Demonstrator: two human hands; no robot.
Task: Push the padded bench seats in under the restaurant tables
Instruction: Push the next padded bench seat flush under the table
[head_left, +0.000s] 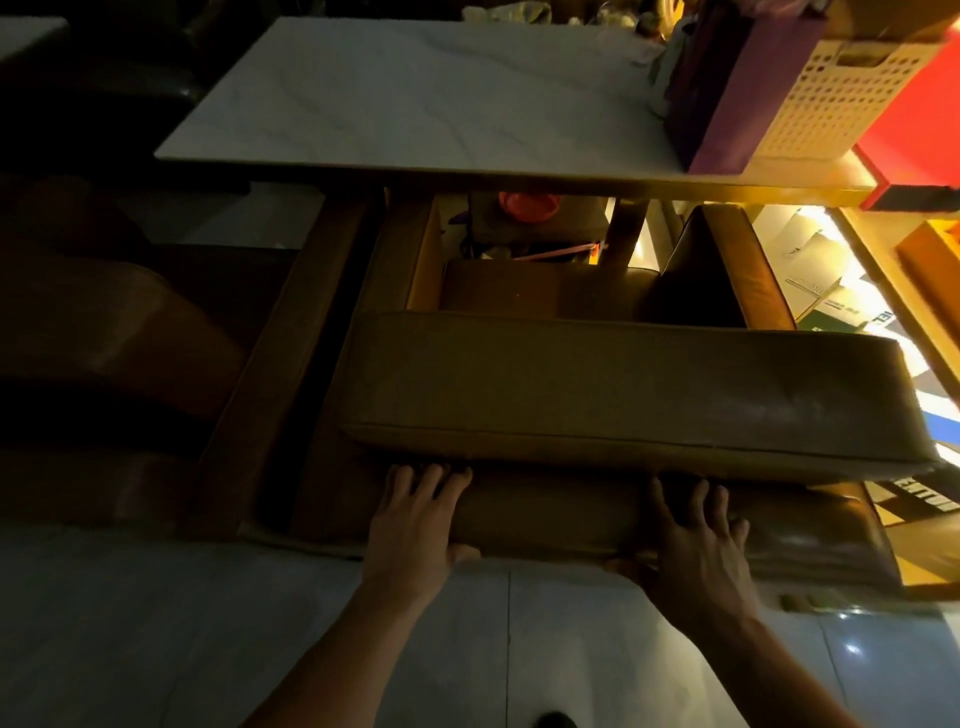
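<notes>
A brown padded bench seat (810, 530) lies low in front of me, its near edge over the pale floor. A thicker tan cushion (623, 389) lies across it. My left hand (415, 525) rests flat on the seat's near edge, fingers spread, thumb hooked under the front. My right hand (696, 545) presses the same edge farther right, fingers splayed under the cushion's overhang. Beyond stands a white marble-look restaurant table (415, 98), its near edge above the far part of the bench.
A purple box (727, 88), a white perforated basket (836, 98) and a red box (919, 124) crowd the table's right end. Another brown bench (727, 260) and clutter lie under the table. A dark wooden frame (280, 364) runs along the left. Cardboard lies on the floor at right.
</notes>
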